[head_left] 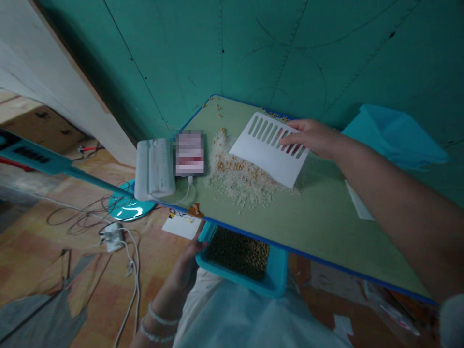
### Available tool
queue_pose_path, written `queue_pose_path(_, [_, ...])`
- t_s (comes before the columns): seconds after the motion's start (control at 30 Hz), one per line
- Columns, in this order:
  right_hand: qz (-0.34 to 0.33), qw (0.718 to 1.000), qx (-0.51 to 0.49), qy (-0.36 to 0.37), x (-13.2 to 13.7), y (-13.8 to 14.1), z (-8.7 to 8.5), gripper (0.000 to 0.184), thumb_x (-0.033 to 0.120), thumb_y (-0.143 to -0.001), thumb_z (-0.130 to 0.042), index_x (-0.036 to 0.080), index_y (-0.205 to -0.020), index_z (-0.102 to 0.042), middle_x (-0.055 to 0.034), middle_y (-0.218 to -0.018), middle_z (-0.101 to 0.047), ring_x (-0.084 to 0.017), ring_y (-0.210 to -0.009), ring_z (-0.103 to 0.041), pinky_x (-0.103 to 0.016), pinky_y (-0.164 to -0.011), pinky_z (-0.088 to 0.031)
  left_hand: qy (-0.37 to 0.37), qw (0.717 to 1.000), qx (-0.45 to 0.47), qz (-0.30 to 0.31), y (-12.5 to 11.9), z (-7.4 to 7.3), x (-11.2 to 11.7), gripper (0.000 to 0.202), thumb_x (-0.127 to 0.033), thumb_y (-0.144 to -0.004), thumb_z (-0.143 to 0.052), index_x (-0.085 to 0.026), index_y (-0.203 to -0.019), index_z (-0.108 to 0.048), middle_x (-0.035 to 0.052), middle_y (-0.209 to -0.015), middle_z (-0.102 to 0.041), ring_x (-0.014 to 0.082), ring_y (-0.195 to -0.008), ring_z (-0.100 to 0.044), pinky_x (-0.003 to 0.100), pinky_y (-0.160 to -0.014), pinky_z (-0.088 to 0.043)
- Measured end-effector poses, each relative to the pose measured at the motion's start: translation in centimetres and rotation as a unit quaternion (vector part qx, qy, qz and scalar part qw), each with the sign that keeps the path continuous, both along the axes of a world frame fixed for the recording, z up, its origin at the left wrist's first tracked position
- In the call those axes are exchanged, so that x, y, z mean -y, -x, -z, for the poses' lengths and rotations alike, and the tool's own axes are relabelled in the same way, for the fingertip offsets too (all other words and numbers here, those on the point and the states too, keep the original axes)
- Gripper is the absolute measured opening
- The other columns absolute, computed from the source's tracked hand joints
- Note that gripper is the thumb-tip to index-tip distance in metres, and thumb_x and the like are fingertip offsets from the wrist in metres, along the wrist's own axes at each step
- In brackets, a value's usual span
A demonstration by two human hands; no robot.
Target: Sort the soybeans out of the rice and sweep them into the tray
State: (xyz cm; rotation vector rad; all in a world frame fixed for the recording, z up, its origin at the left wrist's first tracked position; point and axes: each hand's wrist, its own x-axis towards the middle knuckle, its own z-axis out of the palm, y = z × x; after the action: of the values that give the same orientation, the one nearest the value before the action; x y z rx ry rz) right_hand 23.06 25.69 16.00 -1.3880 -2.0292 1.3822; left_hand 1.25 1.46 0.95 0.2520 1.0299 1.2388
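Observation:
My right hand (pixel 312 138) grips a white slotted plastic scraper (pixel 275 162) by its far right edge, fingers around the slotted end. The scraper's plain edge rests against a pile of white rice-like grains (pixel 246 191) mixed with yellow soybeans (pixel 237 166) on the green table (pixel 326 217). Below the table's near edge, my left hand (pixel 190 258) is closed on the left rim of a blue plastic tray (pixel 275 282), held over my lap. Dark green beans (pixel 228 251) fill much of the tray, with soybeans (pixel 261 256) at its right side.
A white box-shaped device (pixel 155 166) and a phone-like device (pixel 190 153) with a cable sit at the table's left. A blue container (pixel 398 137) stands at the far right. Cables and a power strip (pixel 113 237) lie on the floor beside a blue round stand base (pixel 132 205).

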Motion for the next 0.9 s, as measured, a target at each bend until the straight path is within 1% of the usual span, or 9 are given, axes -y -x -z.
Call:
queue_pose_path(0.1, [-0.017,1.000,0.005,-0.002,0.8,0.1,-0.1,0.013,0.023,-0.076,-0.057,0.015,-0.087,-0.058,0.0067,-0.064,-0.060,-0.007,-0.056,-0.054,-0.018,-0.056,-0.043,-0.001,1.000,-0.025,0.005,0.0,0.2,0.0,0.061,-0.024,-0.062,-0.060,-0.023,-0.123,-0.055,0.0008,-0.105,-0.074,0.0335,-0.107,-0.059,0.039,-0.092,-0.045])
queue_pose_path(0.2, [-0.031,0.999,0.010,-0.012,1.8,0.3,-0.2,0.012,0.022,-0.076,-0.057,0.015,-0.085,-0.058,0.0059,-0.065,-0.061,-0.008,-0.058,-0.055,-0.019,-0.057,-0.043,0.018,0.999,-0.032,0.021,0.0,0.4,0.1,0.059,-0.027,-0.063,-0.059,-0.021,-0.122,-0.056,0.0032,-0.106,-0.074,0.0349,-0.106,-0.059,0.041,-0.087,-0.048])
queue_pose_path(0.3, [-0.047,0.998,0.026,-0.045,2.5,0.4,-0.1,0.010,0.021,-0.075,-0.057,0.017,-0.083,-0.060,0.0045,-0.068,-0.062,-0.009,-0.060,-0.057,-0.019,-0.056,-0.043,0.035,0.998,-0.041,0.035,0.1,0.6,0.3,0.057,-0.029,-0.065,-0.058,-0.019,-0.121,-0.056,0.0047,-0.109,-0.072,0.0356,-0.106,-0.059,0.040,-0.082,-0.050])
queue_pose_path(0.4, [-0.066,0.991,0.063,-0.094,2.9,0.4,0.3,0.010,0.022,-0.071,-0.060,0.018,-0.080,-0.061,0.0032,-0.068,-0.064,-0.012,-0.059,-0.058,-0.021,-0.053,-0.042,0.037,0.998,-0.045,0.034,0.1,0.6,0.4,0.059,-0.030,-0.066,-0.058,-0.020,-0.123,-0.053,0.0032,-0.116,-0.069,0.0350,-0.108,-0.058,0.039,-0.079,-0.051])
queue_pose_path(0.5, [-0.085,0.977,0.112,-0.162,3.5,0.3,0.3,0.013,0.026,-0.072,-0.059,0.020,-0.083,-0.063,0.0023,-0.071,-0.066,-0.015,-0.061,-0.060,-0.023,-0.053,-0.041,0.042,0.998,-0.050,0.020,0.1,0.5,0.3,0.060,-0.029,-0.065,-0.058,-0.023,-0.124,-0.052,0.0005,-0.120,-0.066,0.0332,-0.110,-0.057,0.036,-0.080,-0.051])
queue_pose_path(0.6, [-0.101,0.951,0.164,-0.244,4.7,0.2,-0.1,0.014,0.028,-0.073,-0.057,0.020,-0.083,-0.064,0.0019,-0.069,-0.065,-0.015,-0.061,-0.059,-0.023,-0.052,-0.038,0.052,0.997,-0.057,0.021,0.1,0.3,0.2,0.055,-0.029,-0.067,-0.057,-0.020,-0.121,-0.055,0.0014,-0.112,-0.071,0.0324,-0.107,-0.059,0.036,-0.079,-0.051])
queue_pose_path(0.67, [-0.108,0.934,0.194,-0.281,5.7,0.3,-0.5,0.014,0.030,-0.075,-0.055,0.021,-0.081,-0.063,0.0021,-0.066,-0.064,-0.015,-0.059,-0.058,-0.023,-0.051,-0.035,0.051,0.997,-0.061,0.021,0.1,0.1,0.1,0.053,-0.029,-0.067,-0.056,-0.019,-0.118,-0.057,0.0024,-0.107,-0.073,0.0328,-0.106,-0.060,0.037,-0.078,-0.051])
queue_pose_path(0.77, [-0.116,0.917,0.225,-0.308,7.0,0.5,-0.9,0.016,0.033,-0.077,-0.052,0.023,-0.082,-0.063,0.0017,-0.065,-0.063,-0.015,-0.058,-0.057,-0.023,-0.050,-0.033,0.046,0.997,-0.065,0.018,0.1,-0.1,0.1,0.053,-0.029,-0.066,-0.057,-0.020,-0.118,-0.058,0.0021,-0.109,-0.073,0.0330,-0.106,-0.060,0.037,-0.077,-0.051])
queue_pose_path(0.9, [-0.115,0.909,0.233,-0.326,7.7,0.1,-1.0,0.020,0.034,-0.079,-0.050,0.023,-0.089,-0.062,-0.0004,-0.069,-0.063,-0.017,-0.060,-0.058,-0.024,-0.050,-0.034,0.051,0.996,-0.067,0.018,0.0,-0.2,0.0,0.056,-0.028,-0.067,-0.056,-0.022,-0.122,-0.055,0.0015,-0.114,-0.070,0.0332,-0.107,-0.059,0.037,-0.076,-0.052])
